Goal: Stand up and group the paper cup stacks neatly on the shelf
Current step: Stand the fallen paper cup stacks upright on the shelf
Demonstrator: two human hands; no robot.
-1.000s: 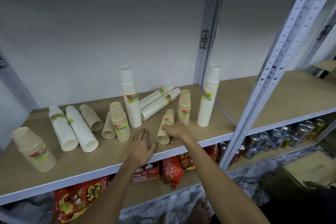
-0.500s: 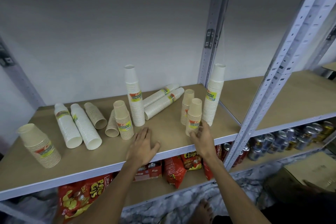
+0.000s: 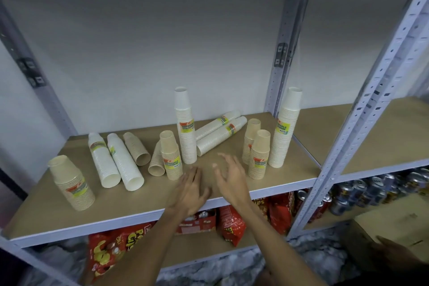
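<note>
Paper cup stacks stand and lie on the wooden shelf (image 3: 232,183). Upright at the right are a tall white stack (image 3: 285,127) and two short tan stacks (image 3: 259,155) (image 3: 250,139). In the middle a tall white stack (image 3: 185,127) and a short tan stack (image 3: 171,157) stand, with a tan stack (image 3: 156,160) leaning behind. Two white stacks (image 3: 220,137) lie at the back. Three stacks (image 3: 116,165) lie at the left, and a tan stack (image 3: 72,183) stands far left. My left hand (image 3: 189,189) rests flat on the shelf. My right hand (image 3: 229,179) hovers empty, fingers spread, left of the short tan stacks.
A grey metal upright (image 3: 362,109) bounds the shelf bay on the right, with another bay beyond it. Below are red snack bags (image 3: 116,246) and drink cans (image 3: 371,190). A cardboard box (image 3: 394,230) sits at the lower right.
My right hand stood a lying tan stack upright beside the other short tan stack, let go of it and drew back to the left. My left hand stayed on the shelf.
</note>
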